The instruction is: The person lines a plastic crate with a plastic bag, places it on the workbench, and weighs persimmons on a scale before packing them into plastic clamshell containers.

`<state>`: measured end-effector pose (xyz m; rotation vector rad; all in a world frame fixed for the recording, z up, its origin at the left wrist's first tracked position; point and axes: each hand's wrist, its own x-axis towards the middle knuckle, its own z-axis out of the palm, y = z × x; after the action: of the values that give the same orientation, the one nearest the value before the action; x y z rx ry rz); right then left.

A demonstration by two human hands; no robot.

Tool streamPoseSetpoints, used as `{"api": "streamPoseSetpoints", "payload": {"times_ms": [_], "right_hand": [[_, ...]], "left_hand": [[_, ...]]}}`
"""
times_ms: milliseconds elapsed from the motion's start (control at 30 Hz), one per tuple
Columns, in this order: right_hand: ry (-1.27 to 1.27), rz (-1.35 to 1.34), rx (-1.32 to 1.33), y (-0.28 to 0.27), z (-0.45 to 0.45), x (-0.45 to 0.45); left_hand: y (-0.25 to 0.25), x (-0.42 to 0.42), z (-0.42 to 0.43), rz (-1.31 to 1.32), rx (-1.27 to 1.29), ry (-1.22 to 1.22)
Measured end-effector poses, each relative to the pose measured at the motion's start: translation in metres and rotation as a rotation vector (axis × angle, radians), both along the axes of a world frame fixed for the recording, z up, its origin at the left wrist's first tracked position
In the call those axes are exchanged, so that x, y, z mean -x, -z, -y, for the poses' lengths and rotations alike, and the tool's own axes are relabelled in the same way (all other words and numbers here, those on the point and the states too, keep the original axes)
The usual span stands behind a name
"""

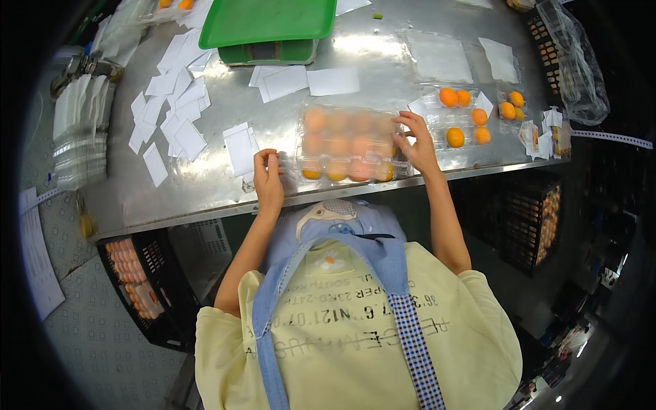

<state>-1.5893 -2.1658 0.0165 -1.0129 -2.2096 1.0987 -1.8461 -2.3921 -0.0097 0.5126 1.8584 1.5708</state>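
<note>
A clear plastic clamshell box [348,147] lies near the front edge of the metal table, its lid over several round orange fruits in rows. Glare and blur on the lid partly veil the fruit. At the box's right edge, my right hand [418,142] has its thumb and fingers curled around the plastic rim. My left hand [268,179] is just off the left edge, thumb and forefinger slightly apart and pointing away from me. Nothing shows between them, and its other fingers are mostly hidden.
White paper slips [181,113] lie scattered on the left. A green tray [266,27] sits at the back. Another clear box [437,123] with several oranges stands right, beside a smaller one [511,102]. Stacked clear packaging [78,147] is far left. Black crates [147,287] stand below the table.
</note>
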Motion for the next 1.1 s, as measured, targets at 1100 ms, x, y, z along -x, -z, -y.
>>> {"api": "streamPoseSetpoints", "payload": {"times_ms": [1100], "right_hand": [[0.278,0.005,-0.069,-0.003,0.061,-0.021]], "left_hand": [[0.011,-0.04,-0.028,0.741,0.248,0.056]]}}
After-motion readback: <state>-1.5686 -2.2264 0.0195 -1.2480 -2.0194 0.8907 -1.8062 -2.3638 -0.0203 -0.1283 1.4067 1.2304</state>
